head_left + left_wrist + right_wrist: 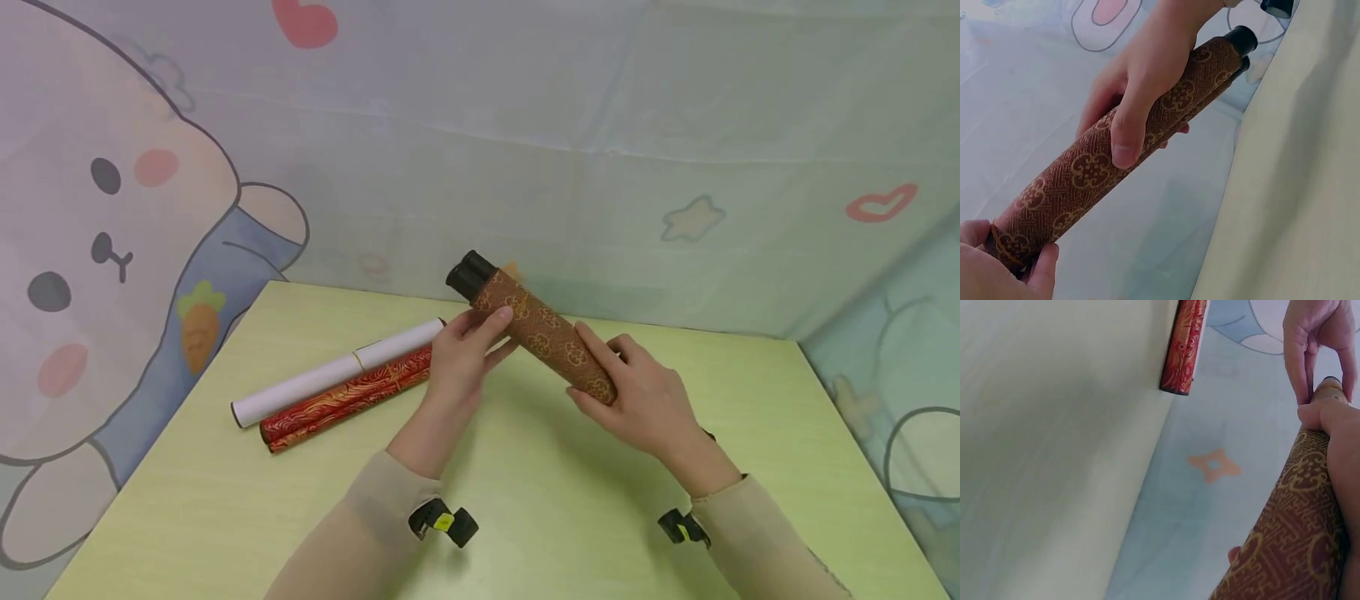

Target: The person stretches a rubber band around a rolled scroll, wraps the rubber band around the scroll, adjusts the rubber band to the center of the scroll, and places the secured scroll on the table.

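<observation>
A brown rolled scroll (551,337) with gold flower patterns is held tilted above the table, its black rod ends (470,275) pointing up and to the left. My left hand (461,358) grips it near that upper end, thumb across the front, close to a thin yellow cord (525,300). Around the lower end, my right hand (648,400) holds the roll between thumb and fingers. In the left wrist view, the right thumb (1125,137) lies along the patterned cloth. The right wrist view shows the left fingers (1298,362) at the far end of the roll.
On the left of the pale table (540,517) lie a white rolled scroll (300,390) tied with cord and, right against it, a red and gold scroll (337,408). A printed cloth (487,142) hangs behind the table's back edge.
</observation>
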### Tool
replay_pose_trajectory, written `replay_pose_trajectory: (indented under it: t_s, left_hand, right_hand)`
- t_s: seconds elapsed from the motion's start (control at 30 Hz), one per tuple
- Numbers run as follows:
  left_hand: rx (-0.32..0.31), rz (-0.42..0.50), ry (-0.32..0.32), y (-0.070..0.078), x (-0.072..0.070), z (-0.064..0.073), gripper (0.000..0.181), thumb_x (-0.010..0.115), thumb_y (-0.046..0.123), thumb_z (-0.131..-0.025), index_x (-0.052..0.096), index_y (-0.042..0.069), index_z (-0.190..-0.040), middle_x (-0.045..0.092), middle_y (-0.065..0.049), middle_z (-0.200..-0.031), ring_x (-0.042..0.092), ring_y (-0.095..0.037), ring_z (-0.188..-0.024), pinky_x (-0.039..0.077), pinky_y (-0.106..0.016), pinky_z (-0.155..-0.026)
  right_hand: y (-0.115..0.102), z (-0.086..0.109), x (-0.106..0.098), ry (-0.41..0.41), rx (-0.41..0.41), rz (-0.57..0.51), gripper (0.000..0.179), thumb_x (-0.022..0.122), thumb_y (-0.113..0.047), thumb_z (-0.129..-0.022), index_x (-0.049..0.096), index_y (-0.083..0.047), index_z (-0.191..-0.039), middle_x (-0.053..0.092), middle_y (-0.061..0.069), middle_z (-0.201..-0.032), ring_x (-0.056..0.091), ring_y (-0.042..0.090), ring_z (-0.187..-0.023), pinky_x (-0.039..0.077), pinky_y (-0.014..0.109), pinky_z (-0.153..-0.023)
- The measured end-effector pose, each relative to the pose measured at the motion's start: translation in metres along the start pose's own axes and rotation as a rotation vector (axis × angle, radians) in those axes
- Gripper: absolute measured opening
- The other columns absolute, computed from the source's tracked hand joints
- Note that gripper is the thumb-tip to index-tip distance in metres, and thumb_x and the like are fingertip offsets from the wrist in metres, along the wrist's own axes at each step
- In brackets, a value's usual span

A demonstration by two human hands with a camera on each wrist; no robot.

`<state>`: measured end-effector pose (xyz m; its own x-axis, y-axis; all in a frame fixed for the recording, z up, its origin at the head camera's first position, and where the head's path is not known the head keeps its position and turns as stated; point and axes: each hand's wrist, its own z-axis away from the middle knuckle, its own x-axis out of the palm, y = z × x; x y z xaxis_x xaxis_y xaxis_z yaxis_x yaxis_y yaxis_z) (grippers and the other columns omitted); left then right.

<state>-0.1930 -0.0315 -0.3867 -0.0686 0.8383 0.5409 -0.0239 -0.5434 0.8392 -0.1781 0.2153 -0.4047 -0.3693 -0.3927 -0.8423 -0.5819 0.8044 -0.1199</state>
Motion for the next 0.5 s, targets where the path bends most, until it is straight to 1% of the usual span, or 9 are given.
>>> replay_pose_trajectory:
  t_s: [0.13, 0.3, 0.4, 0.5]
  left_hand:
    - [0.012, 0.008, 0.053, -0.003, 0.002, 0.003, 0.046, 0.080, 0.010, -0.098, 0.065, -0.004, -0.138, 0.069, -0.023, -0.134, 0.069, -0.034, -0.126, 0.061, -0.043, -0.098]
    - [-0.009, 0.047, 0.108, -0.008, 0.002, 0.003, 0.043, 0.080, 0.009, -0.097, 0.066, -0.004, -0.135, 0.069, -0.021, -0.131, 0.070, -0.037, -0.125, 0.061, -0.044, -0.098]
    - [-0.051, 0.068, 0.090, -0.013, 0.003, 0.002, 0.045, 0.080, 0.009, -0.097, 0.065, -0.003, -0.137, 0.068, -0.019, -0.132, 0.069, -0.036, -0.127, 0.060, -0.043, -0.100]
    - [-0.092, 0.085, 0.076, -0.015, 0.003, 0.003, 0.049, 0.080, 0.010, -0.097, 0.063, -0.002, -0.140, 0.068, -0.018, -0.136, 0.068, -0.034, -0.128, 0.059, -0.042, -0.101]
  right_hand:
    - [0.003, -0.002, -0.001, 0.060, -0.084, 0.082, 0.080, 0.079, -0.043, -0.087, 0.052, -0.022, -0.159, 0.063, 0.017, -0.106, 0.062, 0.030, -0.077, 0.050, 0.044, -0.044]
    - [0.005, -0.005, 0.000, 0.080, -0.138, 0.148, 0.078, 0.074, -0.044, -0.089, 0.050, -0.021, -0.160, 0.062, 0.018, -0.107, 0.062, 0.033, -0.079, 0.048, 0.044, -0.040]
    - [0.005, -0.007, 0.001, 0.094, -0.160, 0.174, 0.079, 0.076, -0.042, -0.088, 0.052, -0.018, -0.159, 0.061, 0.020, -0.106, 0.063, 0.035, -0.078, 0.049, 0.045, -0.040]
    - [0.005, -0.009, 0.001, 0.098, -0.172, 0.198, 0.080, 0.078, -0.042, -0.087, 0.052, -0.018, -0.159, 0.061, 0.021, -0.106, 0.063, 0.036, -0.079, 0.050, 0.046, -0.040]
